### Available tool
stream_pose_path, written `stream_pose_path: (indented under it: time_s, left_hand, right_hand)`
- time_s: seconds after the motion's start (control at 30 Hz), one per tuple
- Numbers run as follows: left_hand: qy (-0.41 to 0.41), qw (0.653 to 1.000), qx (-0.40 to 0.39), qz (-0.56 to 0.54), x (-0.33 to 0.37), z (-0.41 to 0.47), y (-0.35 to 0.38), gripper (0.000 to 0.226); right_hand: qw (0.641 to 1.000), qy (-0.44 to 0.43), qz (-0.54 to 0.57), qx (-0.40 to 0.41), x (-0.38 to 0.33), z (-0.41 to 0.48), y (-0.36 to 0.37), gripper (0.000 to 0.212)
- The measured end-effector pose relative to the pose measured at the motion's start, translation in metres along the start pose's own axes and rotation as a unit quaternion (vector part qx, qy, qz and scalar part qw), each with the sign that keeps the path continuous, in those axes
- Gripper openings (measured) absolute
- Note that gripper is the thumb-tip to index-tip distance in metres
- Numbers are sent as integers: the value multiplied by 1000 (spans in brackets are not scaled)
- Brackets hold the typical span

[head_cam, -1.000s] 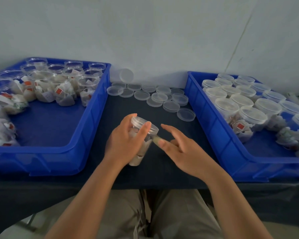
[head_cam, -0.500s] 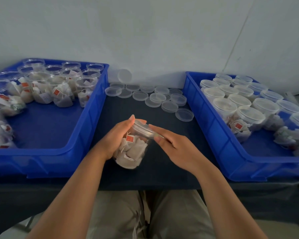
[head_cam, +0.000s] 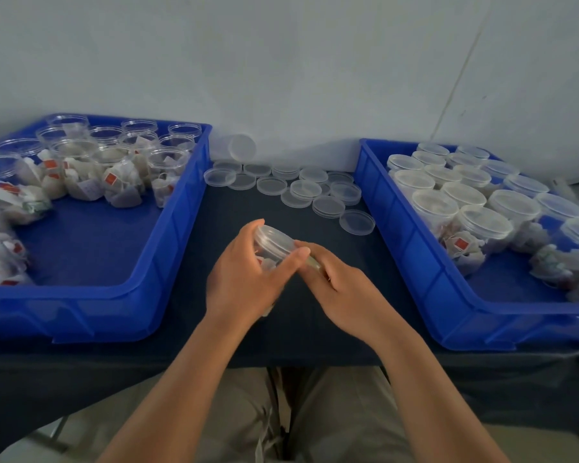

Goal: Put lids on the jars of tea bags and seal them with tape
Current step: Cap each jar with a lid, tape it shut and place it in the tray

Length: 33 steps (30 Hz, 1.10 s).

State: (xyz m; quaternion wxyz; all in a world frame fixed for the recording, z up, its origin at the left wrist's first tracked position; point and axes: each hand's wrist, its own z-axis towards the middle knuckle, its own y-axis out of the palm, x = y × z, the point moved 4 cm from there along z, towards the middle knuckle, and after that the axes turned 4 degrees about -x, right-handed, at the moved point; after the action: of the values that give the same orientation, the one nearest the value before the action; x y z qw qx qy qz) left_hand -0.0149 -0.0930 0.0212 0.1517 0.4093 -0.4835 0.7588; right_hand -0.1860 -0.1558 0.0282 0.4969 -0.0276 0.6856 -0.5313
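Fig. Lidded jar tilted between both hands, above the dark table (head_cam: 211, 248).
The left hand (head_cam: 244, 282) grips the jar (head_cam: 274, 250), whose axis slants up and away, lid (head_cam: 270, 232) farthest. The right hand (head_cam: 345, 289) touches its neck from the right, fingers nearly straight over a pale strip (head_cam: 315, 262), probably tape; whether they pinch it cannot be told.

We see a table (head_cam: 238, 225) covered in dark navy cloth, set against a pale wall. On it sit a left blue tray (head_cam: 168, 252) and a right blue tray (head_cam: 411, 252), well apart. Between them at the back lie clear loose lids (head_cam: 305, 190), some stacked, and one upright lid (head_cam: 242, 148) leans on the wall.
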Motion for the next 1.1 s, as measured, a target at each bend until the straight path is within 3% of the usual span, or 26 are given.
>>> stream_pose_path:
  time_s: [0.13,0.27,0.33,0.4,0.53,0.63,0.73,0.83,0.9,0.97,1.1]
  left_hand:
    - [-14,999,-24,-24,-9,16,-9,100]
    - [6,989,-70,-127,-12,23,-18,59]
    - [4,972,-125,-197,-13,25,-18,48]
    - [-11,955,-162,-248,-16,25,-17,53]
    - [-26,924,-239,-296,-14,26,-17,94]
    - [-29,926,-253,-277,-15,28,-20,100]
    - [4,956,-213,-203,-12,27,-20,87]
    - [41,982,-70,-168,-8,16,-27,68]
    - [63,994,-23,-91,-2,4,-26,66]
    - [66,997,-31,-23,3,-8,-14,73]
    - [41,999,13,-1,8,-15,-5,102]
  right_hand:
    - [1000,1,3,-19,6,0,-4,69]
    - [999,-28,-12,-20,4,3,-7,51]
    - [999,-21,-19,-15,5,6,-8,52]
    - [999,-23,-21,-14,4,7,-10,56]
    - [999,-23,-29,-13,1,7,-12,46]
    - [999,-12,-46,6,0,5,-9,49]
    - [997,-11,-55,44,-2,-1,-5,47]
    - [996,1,-69,57,-5,-5,-3,48]
    - [996,5,-67,64,-8,-8,-3,48]
    - [995,-4,-64,77,-14,-10,-1,46]
    - [993,-14,-89,78,-18,-10,5,43]
